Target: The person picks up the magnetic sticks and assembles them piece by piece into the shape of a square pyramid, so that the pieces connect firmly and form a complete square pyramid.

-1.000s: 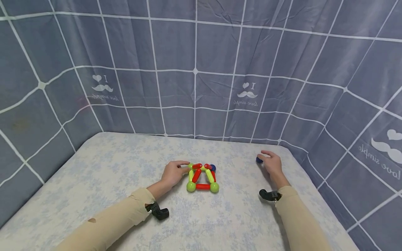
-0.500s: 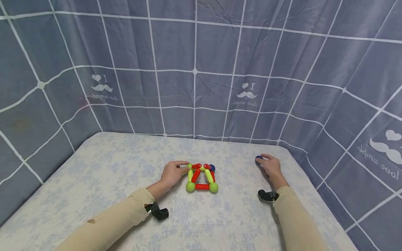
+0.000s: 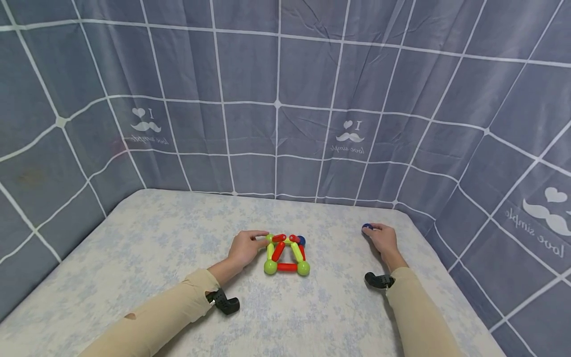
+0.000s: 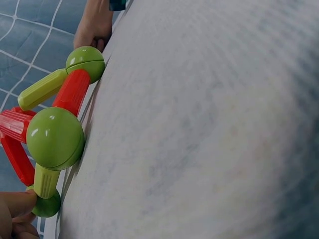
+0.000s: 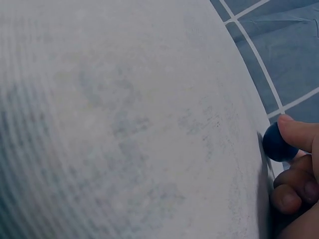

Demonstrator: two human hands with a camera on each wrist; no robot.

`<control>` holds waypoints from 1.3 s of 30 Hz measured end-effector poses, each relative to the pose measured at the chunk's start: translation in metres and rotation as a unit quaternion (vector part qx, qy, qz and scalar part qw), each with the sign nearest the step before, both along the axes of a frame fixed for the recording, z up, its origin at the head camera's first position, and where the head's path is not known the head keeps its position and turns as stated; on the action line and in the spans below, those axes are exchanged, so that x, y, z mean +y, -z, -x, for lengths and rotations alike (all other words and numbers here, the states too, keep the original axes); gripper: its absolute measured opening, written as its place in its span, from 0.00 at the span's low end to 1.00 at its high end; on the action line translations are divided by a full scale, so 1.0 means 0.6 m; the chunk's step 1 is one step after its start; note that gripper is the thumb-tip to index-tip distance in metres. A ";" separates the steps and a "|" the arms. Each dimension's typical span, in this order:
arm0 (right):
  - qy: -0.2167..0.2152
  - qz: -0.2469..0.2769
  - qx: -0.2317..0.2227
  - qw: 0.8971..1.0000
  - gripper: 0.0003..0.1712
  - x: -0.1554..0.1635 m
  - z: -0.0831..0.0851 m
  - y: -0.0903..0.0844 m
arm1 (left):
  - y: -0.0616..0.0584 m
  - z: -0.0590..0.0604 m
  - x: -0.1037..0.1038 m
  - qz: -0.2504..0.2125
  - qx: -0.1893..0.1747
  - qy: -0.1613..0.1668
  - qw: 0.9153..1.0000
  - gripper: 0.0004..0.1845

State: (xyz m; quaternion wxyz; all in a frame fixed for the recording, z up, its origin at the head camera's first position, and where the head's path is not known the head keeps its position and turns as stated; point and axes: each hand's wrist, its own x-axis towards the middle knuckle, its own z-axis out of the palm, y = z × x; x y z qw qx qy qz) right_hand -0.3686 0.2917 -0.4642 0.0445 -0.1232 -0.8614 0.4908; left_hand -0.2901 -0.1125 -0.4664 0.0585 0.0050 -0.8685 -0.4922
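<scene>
Mid-table stands a toy frame of magnetic building sticks and balls, with red sticks (image 3: 287, 267) and light-green sticks (image 3: 296, 252). Two green balls (image 3: 270, 267) form its near corners; a blue corner ball (image 3: 301, 241) sits at the back right. My left hand (image 3: 244, 248) pinches the back-left green ball (image 4: 47, 205) between thumb and index finger. Off to the right, my right hand (image 3: 385, 238) holds a separate dark blue ball (image 5: 277, 143) between thumb and fingers, close over the cloth. Two red sticks lean inward at the frame's top.
A pale floral cloth (image 3: 214, 213) covers the table. Grey-blue curtains with white grid lines (image 3: 250, 129) rise behind it and along both sides. Black camera mounts (image 3: 226, 303) are strapped to both wrists.
The right hand, fingers spread around the blue ball at first, has closed on it and shifted slightly left. The left hand and the frame have stayed in place.
</scene>
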 end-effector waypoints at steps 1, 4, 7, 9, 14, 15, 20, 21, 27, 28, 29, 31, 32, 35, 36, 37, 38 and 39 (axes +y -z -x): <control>0.000 0.000 0.001 1.000 0.32 0.000 0.000 0.001 | 0.000 0.000 0.000 0.000 0.000 0.000 1.000 0.15; 0.004 -0.004 0.002 1.000 0.32 -0.001 -0.001 0.001 | -0.001 -0.002 0.000 -0.003 -0.004 0.001 1.000 0.15; 0.007 -0.007 0.002 1.000 0.31 -0.001 0.000 -0.002 | -0.001 -0.003 0.001 -0.001 -0.002 0.004 1.000 0.15; 0.006 -0.010 0.002 1.000 0.31 -0.001 0.000 -0.004 | -0.001 -0.003 0.001 -0.002 -0.004 0.002 1.000 0.15; 0.002 -0.011 0.004 1.000 0.32 0.000 -0.001 -0.006 | -0.001 -0.002 0.002 0.000 -0.006 -0.003 1.000 0.15; 0.002 -0.010 0.005 1.000 0.32 0.000 -0.002 -0.006 | -0.001 -0.002 0.002 0.001 -0.005 -0.002 1.000 0.15; -0.010 -0.007 0.006 1.000 0.32 -0.007 -0.004 -0.001 | -0.002 -0.003 0.002 0.004 -0.002 0.000 1.000 0.15; -0.014 -0.007 0.005 1.000 0.32 -0.009 -0.005 -0.001 | -0.002 -0.003 0.002 0.005 -0.003 -0.001 1.000 0.15; -0.028 -0.025 0.011 0.999 0.32 -0.031 -0.013 -0.006 | -0.004 -0.006 0.004 0.000 -0.012 0.000 1.000 0.15; -0.033 -0.027 0.015 0.999 0.31 -0.034 -0.015 -0.008 | -0.005 -0.006 0.004 -0.001 -0.013 0.000 1.000 0.15; -0.038 -0.027 0.019 0.999 0.31 -0.038 -0.016 -0.009 | -0.005 -0.006 0.004 0.000 -0.014 0.000 1.000 0.15; -0.048 -0.030 0.026 0.998 0.30 -0.044 -0.019 -0.013 | -0.005 -0.006 0.004 -0.001 -0.013 -0.001 1.000 0.15; -0.056 -0.033 0.031 0.997 0.29 -0.047 -0.020 -0.015 | -0.005 -0.006 0.004 -0.001 -0.013 -0.001 1.000 0.15; -0.079 -0.032 0.040 0.996 0.29 -0.056 -0.023 -0.023 | -0.005 -0.006 0.003 -0.001 -0.013 -0.001 1.000 0.15; -0.086 -0.033 0.041 0.995 0.30 -0.060 -0.024 -0.027 | -0.005 -0.006 0.003 -0.001 -0.013 0.000 1.000 0.15; -0.093 -0.033 0.043 0.994 0.30 -0.063 -0.026 -0.030 | -0.005 -0.006 0.003 0.000 -0.014 0.000 1.000 0.15; -0.099 -0.032 0.045 0.994 0.30 -0.067 -0.028 -0.034 | -0.005 -0.006 0.003 0.001 -0.014 0.000 1.000 0.15; -0.103 -0.030 0.047 0.993 0.30 -0.071 -0.030 -0.038 | -0.005 -0.006 0.003 0.001 -0.014 -0.001 1.000 0.15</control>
